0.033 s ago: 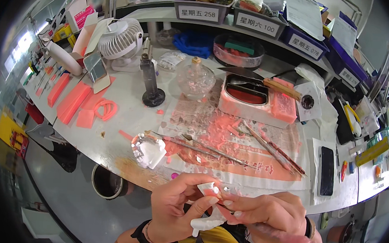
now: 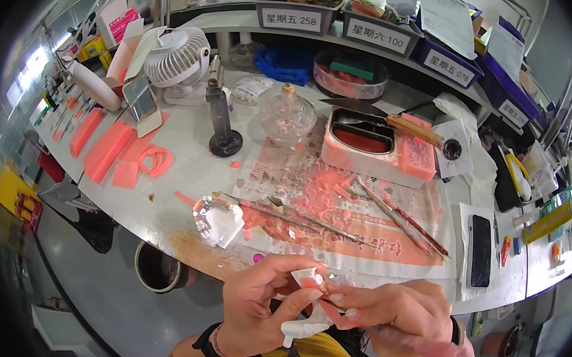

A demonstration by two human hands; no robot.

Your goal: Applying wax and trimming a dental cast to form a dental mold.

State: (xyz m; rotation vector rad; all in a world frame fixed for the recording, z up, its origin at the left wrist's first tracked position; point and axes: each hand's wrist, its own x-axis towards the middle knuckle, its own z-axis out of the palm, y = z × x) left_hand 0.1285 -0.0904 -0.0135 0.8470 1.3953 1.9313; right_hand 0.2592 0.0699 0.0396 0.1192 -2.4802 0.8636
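The pink-and-white dental piece (image 2: 307, 328) sits between the hands, pinched by the left hand (image 2: 254, 303); the right hand (image 2: 403, 317) bunches against it, its hold unclear. Probably light, stiff, brittle, it suits gripping by thicker white parts.

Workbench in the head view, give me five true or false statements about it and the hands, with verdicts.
1. The white fan stands left of the glass bottle. True.
2. The black phone lies on the newspaper. False: it lies on a white sheet to the newspaper's right.
3. The wooden-handled knife rests across the box. True.
4. The left hand is empty. False: it holds a white-and-pink piece.
5. Pink blocks lie right of the phone. False: they lie far left.
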